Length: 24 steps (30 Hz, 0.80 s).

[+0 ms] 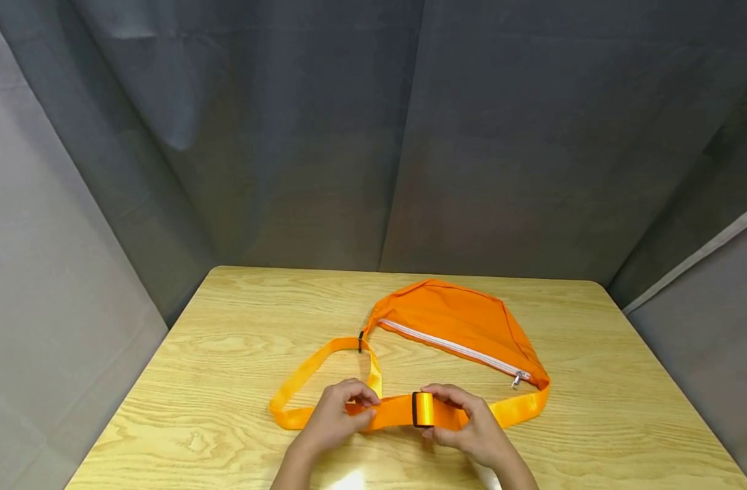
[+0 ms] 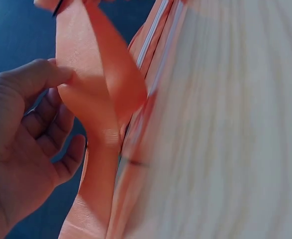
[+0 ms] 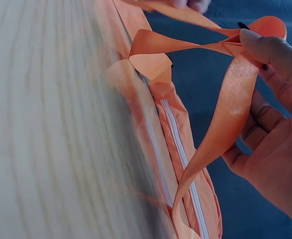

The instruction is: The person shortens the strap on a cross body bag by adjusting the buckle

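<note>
Orange strap (image 1: 393,412): pinched between thumb and fingers of the left hand (image 1: 338,416), gripped in the right hand (image 1: 474,427) by the black slider (image 1: 415,410). Looks threaded through already, but with slack left; loops loosely over the table (image 1: 183,381) to the bag (image 1: 453,313) lying just beyond, seemingly zipped.

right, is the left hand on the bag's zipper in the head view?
No, the left hand pinches the orange strap, clear of the white zipper.

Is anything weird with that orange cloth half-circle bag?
Nothing looks torn. The long orange fabric strap looks slightly odd: it's twisted, not flat, near the right hand in the right wrist view.
</note>
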Each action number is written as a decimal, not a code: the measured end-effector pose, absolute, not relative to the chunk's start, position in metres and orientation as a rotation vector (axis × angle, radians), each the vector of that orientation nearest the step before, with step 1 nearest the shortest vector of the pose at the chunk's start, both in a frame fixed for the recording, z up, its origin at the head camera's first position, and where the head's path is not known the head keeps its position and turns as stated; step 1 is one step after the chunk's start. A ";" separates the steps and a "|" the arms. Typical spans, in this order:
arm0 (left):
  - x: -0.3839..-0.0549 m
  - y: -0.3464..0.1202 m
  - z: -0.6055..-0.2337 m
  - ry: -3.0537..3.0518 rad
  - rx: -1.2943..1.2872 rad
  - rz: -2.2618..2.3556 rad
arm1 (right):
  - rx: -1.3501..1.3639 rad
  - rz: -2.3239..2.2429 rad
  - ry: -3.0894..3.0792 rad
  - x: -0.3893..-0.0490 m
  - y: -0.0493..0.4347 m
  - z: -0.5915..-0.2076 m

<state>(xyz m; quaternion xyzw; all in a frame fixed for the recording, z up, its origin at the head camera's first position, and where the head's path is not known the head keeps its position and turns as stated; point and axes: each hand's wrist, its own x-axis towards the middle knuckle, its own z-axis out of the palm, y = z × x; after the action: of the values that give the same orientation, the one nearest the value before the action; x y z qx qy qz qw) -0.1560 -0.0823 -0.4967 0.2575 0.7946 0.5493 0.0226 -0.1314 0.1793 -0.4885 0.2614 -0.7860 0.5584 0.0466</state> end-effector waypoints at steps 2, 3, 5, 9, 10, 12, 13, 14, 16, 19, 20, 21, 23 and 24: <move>-0.156 -0.088 -0.497 2.454 0.786 1.697 | 0.792 1.711 -2.399 -0.131 0.180 -0.489; -0.156 -0.089 -0.496 2.448 0.783 1.693 | 0.799 1.718 -2.396 -0.132 0.180 -0.490; -0.156 -0.091 -0.496 2.440 0.777 1.672 | 0.816 1.724 -2.386 -0.133 0.180 -0.491; -0.156 -0.087 -0.495 2.439 0.818 1.628 | 0.848 1.705 -2.379 -0.134 0.178 -0.490; -0.156 -0.085 -0.495 2.445 0.839 1.618 | 0.847 1.697 -2.380 -0.133 0.177 -0.489; -0.157 -0.080 -0.494 2.460 0.896 1.606 | 0.848 1.689 -2.383 -0.133 0.176 -0.487; -0.158 -0.078 -0.494 2.467 0.925 1.603 | 0.848 1.695 -2.383 -0.132 0.176 -0.486; -0.159 -0.076 -0.494 2.464 0.942 1.608 | 0.849 1.697 -2.384 -0.132 0.175 -0.485; -0.160 -0.071 -0.493 2.449 0.966 1.625 | 0.855 1.708 -2.382 -0.131 0.175 -0.483; -0.161 -0.065 -0.493 2.422 0.978 1.657 | 0.858 1.720 -2.380 -0.131 0.175 -0.482; -0.162 -0.063 -0.493 2.414 0.979 1.671 | 0.859 1.720 -2.380 -0.130 0.175 -0.482; -0.162 -0.061 -0.492 2.413 0.984 1.684 | 0.858 1.721 -2.380 -0.130 0.175 -0.482; -0.162 -0.059 -0.492 2.428 0.992 1.702 | 0.852 1.720 -2.382 -0.131 0.175 -0.483; -0.162 -0.058 -0.492 2.431 0.989 1.711 | 0.853 1.714 -2.381 -0.131 0.175 -0.483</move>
<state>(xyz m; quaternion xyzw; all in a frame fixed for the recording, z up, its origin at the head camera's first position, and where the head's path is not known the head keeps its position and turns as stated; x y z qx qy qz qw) -0.1618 -0.0580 -0.4921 0.3157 0.7759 0.5461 0.0040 -0.1307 0.1755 -0.4831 0.2788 -0.7786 0.5605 0.0430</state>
